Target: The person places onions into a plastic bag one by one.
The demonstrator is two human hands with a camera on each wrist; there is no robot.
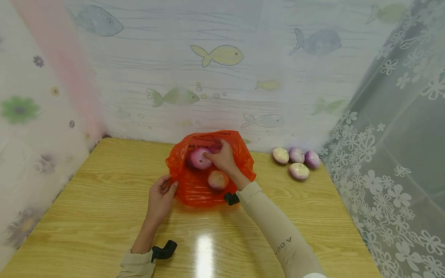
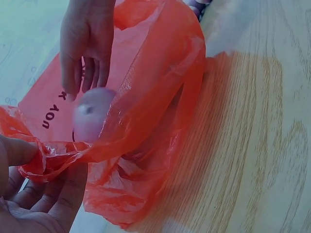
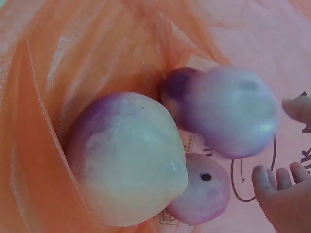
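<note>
Bag (image 1: 203,197) reading “YOU”, “NICE DA”, sleeve (image 1: 277,229) “QUA”

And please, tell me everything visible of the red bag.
The red bag looks like thin, crinkled, translucent plastic with dark lettering. It rests on the wood-grain table, mouth open, with round purple-white vegetables inside. The left hand holds its rim; whether the right hand, inside, touches it is unclear.

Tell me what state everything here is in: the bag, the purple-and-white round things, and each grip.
Red bag: open, lying on the table.
Round things in the bag: four visible, loose; one blurred.
Round things outside: four, grouped on the table.
Left grip: pinching the bag's rim.
Right grip: in the bag, holding nothing.
</note>
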